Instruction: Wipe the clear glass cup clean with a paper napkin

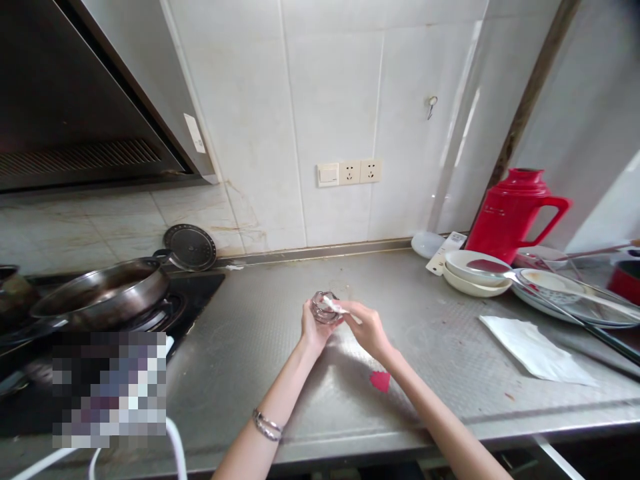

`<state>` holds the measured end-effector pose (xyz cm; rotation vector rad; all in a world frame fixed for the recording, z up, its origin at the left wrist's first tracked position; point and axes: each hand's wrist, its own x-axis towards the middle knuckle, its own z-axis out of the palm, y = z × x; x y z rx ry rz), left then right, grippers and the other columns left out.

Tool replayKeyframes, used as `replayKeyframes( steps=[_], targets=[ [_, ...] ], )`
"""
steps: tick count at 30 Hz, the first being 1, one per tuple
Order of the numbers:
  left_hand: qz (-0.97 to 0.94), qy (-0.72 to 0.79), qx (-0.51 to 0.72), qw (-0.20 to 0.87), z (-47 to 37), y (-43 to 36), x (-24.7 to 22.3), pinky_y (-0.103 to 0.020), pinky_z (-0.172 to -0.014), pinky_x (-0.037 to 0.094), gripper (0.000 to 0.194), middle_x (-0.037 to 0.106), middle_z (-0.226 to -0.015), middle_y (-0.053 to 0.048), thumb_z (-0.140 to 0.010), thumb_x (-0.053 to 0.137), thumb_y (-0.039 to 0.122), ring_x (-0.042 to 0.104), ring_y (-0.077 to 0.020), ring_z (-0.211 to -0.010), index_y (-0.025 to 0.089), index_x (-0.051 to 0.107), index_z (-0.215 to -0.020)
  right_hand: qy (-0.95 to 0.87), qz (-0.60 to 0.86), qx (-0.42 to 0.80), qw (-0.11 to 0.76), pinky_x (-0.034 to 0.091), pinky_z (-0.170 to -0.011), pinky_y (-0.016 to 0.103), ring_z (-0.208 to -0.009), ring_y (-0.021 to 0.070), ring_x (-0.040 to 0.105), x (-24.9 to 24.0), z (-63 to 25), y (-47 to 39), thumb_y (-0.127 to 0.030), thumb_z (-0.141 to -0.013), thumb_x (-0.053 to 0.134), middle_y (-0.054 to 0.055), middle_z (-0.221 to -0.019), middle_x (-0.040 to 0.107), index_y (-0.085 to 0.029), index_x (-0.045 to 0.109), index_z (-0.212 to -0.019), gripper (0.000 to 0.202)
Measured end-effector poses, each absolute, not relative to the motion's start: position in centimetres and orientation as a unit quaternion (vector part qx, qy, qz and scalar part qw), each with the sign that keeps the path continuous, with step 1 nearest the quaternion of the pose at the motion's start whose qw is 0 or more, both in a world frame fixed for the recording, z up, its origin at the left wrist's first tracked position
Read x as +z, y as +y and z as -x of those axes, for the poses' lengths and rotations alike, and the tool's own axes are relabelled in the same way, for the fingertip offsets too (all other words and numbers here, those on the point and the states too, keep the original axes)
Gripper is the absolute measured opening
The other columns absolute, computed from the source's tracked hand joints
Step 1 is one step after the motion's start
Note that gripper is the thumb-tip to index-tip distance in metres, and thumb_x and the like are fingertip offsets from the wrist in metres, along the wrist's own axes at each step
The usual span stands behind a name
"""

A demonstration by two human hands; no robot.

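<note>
Above the middle of the steel counter, my left hand (313,333) is wrapped round a small clear glass-like container (324,308), its open top facing up. My right hand (367,328) pinches a piece of white tissue-like material (332,304) at the container's mouth; part of the white piece lies over or inside the rim. Both hands are close together, and the right fingertips hide part of the container's right side. On the counter below my right wrist lies a small red piece (380,381).
A pan (107,290) sits on the black stove (200,300) at left, with a round dark disc (190,247) behind. At right stand a red thermos (505,217), stacked bowls (473,283), plates and utensils. A white cloth or paper (535,348) lies before them.
</note>
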<state>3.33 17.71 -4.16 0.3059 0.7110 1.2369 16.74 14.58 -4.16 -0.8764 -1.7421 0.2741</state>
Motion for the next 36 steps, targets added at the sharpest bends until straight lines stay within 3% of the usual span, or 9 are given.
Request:
replayKeyframes(
  steps=[4, 7, 10, 14, 20, 23, 26, 30, 36],
  targets=[
    [-0.141, 0.294, 0.558, 0.763, -2.8, 17.7, -3.9, -0.04, -0.069, 0.054, 0.04, 0.068, -0.08, -0.011, -0.087, 0.04, 0.052, 0.068, -0.0252, -0.072, 0.016, 0.055, -0.093, -0.444, 0.451, 0.31, 0.71, 0.057, -0.073, 0.036, -0.082, 0.0236, 0.066, -4.8, -17.4, 16.9, -0.044, -0.076, 0.066, 0.005, -0.082, 0.071, -0.016, 0.067, -0.086, 0.03],
    [-0.163, 0.273, 0.567, 0.76, -2.5, 17.8, -3.7, -0.04, -0.074, 0.054, 0.041, 0.068, -0.082, -0.01, -0.08, 0.054, 0.055, 0.068, -0.0244, -0.075, 0.016, 0.054, -0.091, -0.381, 0.435, 0.38, 0.722, 0.06, -0.067, 0.036, -0.082, 0.0217, 0.065, -5.5, -17.1, 17.7, -0.051, -0.07, 0.068, 0.004, -0.087, 0.069, -0.017, 0.064, -0.088, 0.039],
    [-0.236, 0.25, 0.558, 0.756, -2.4, 17.7, -3.5, -0.038, -0.081, 0.054, 0.035, 0.069, -0.082, -0.008, -0.069, 0.073, 0.038, 0.068, -0.0221, -0.076, 0.014, 0.057, -0.089, -0.366, 0.421, 0.442, 0.702, 0.061, -0.065, 0.037, -0.078, 0.0219, 0.067, -6.2, -16.2, 17.6, -0.05, -0.068, 0.069, 0.005, -0.089, 0.07, -0.019, 0.063, -0.09, 0.039],
    [-0.347, 0.241, 0.541, 0.727, -2.7, 17.5, -3.6, -0.036, -0.081, 0.053, 0.041, 0.069, -0.087, -0.007, -0.058, 0.08, 0.018, 0.068, -0.02, -0.078, 0.013, 0.058, -0.092, -0.353, 0.407, 0.504, 0.675, 0.06, -0.066, 0.037, -0.076, 0.0226, 0.069, -6.5, -15.2, 17.2, -0.046, -0.069, 0.066, 0.007, -0.09, 0.072, -0.019, 0.064, -0.094, 0.037],
    [-0.434, 0.4, 0.541, 0.599, -2.6, 17.8, -4.3, -0.031, -0.061, 0.056, 0.058, 0.065, -0.1, -0.007, -0.058, 0.083, 0.034, 0.066, -0.0195, -0.078, 0.02, 0.05, -0.104, -0.344, 0.374, 0.549, 0.664, 0.058, -0.071, 0.039, -0.083, 0.0247, 0.07, -6.3, -15.4, 17.2, -0.044, -0.072, 0.064, 0.007, -0.101, 0.072, -0.021, 0.062, -0.099, 0.036],
    [-0.471, 0.449, 0.531, 0.543, -2.2, 18.3, -4.8, -0.028, -0.058, 0.054, 0.059, 0.064, -0.1, -0.009, -0.057, 0.083, 0.04, 0.065, -0.0199, -0.08, 0.018, 0.051, -0.102, -0.335, 0.355, 0.552, 0.676, 0.058, -0.072, 0.04, -0.09, 0.0268, 0.068, -6.1, -15.6, 17.3, -0.043, -0.073, 0.065, 0.009, -0.109, 0.069, -0.02, 0.061, -0.102, 0.038],
    [-0.481, 0.446, 0.554, 0.513, -2.1, 18.8, -5.1, -0.031, -0.07, 0.053, 0.062, 0.064, -0.096, -0.008, -0.053, 0.086, 0.037, 0.064, -0.0202, -0.085, 0.017, 0.051, -0.101, -0.318, 0.352, 0.537, 0.697, 0.058, -0.073, 0.04, -0.092, 0.0269, 0.067, -5.5, -15.6, 17.5, -0.042, -0.071, 0.065, 0.008, -0.11, 0.068, -0.021, 0.06, -0.1, 0.036],
    [-0.48, 0.448, 0.582, 0.479, -2.1, 19.1, -5.2, -0.037, -0.093, 0.046, 0.082, 0.063, -0.101, -0.007, -0.046, 0.089, 0.029, 0.062, -0.022, -0.098, 0.018, 0.047, -0.115, -0.318, 0.349, 0.522, 0.71, 0.058, -0.073, 0.038, -0.091, 0.0256, 0.067, -4.4, -15.4, 17.9, -0.042, -0.071, 0.066, 0.007, -0.106, 0.068, -0.022, 0.06, -0.1, 0.036],
    [-0.506, 0.385, 0.553, 0.538, -2.1, 19.0, -5.3, -0.039, -0.095, 0.046, 0.073, 0.06, -0.114, -0.013, -0.052, 0.088, 0.027, 0.061, -0.0234, -0.102, 0.017, 0.048, -0.113, -0.337, 0.358, 0.482, 0.725, 0.056, -0.076, 0.035, -0.094, 0.0235, 0.064, -3.5, -15.3, 18.4, -0.044, -0.071, 0.066, 0.005, -0.103, 0.068, -0.022, 0.063, -0.098, 0.034]
  ],
)
